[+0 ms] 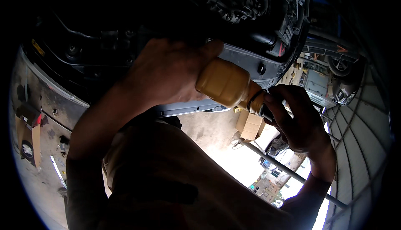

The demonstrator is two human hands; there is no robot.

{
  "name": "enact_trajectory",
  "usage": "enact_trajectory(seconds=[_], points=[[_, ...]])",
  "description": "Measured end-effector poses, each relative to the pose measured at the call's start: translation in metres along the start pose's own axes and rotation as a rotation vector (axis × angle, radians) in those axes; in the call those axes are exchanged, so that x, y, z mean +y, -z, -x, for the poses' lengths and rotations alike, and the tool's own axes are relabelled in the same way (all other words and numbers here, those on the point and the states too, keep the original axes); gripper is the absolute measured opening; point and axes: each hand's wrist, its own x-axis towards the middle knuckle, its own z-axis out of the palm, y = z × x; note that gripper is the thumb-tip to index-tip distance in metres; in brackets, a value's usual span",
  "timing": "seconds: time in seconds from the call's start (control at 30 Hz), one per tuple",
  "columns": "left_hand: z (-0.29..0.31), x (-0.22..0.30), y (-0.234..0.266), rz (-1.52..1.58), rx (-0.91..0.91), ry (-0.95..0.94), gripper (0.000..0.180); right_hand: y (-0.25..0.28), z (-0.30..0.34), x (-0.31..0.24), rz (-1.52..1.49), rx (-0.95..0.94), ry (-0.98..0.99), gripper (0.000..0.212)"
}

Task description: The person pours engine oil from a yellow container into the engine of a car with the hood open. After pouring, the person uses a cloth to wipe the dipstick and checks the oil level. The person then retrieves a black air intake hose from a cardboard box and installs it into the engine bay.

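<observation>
Above the front edge of an open engine bay, a rounded amber plastic bottle-like piece (224,82) is held tilted, its narrower neck (252,94) pointing down to the right. A dark ring goes round that neck. My left hand (167,73) is closed on the wide end, and part of its grip is hidden behind the hand. The fingers of my right hand (294,113) are curled and pinch the dark end piece (266,112) at the neck's tip. Shadow hides the details of this end piece.
The dark engine (238,0) and its hoses lie just beyond my hands, with the grey front panel (246,59) below them. Further off are an open cardboard box (250,125), another box (29,140) at far left, a parked vehicle (348,77) and a metal wall (359,146).
</observation>
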Motion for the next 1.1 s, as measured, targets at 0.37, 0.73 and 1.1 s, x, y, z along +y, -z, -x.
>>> enact_trajectory(seconds=[0.37, 0.73, 1.1], points=[[-0.005, 0.002, 0.003, -0.018, -0.033, 0.010, 0.063, -0.003, -0.003, 0.001, 0.108, -0.004, 0.028, 0.053], [-0.009, 0.002, 0.005, -0.013, -0.018, -0.042, 0.070, 0.004, -0.004, -0.014, -0.074, -0.144, -0.197, 0.045], [-0.010, 0.001, 0.003, -0.019, -0.072, -0.068, 0.069, -0.005, 0.004, -0.021, -0.163, -0.006, -0.253, 0.050]])
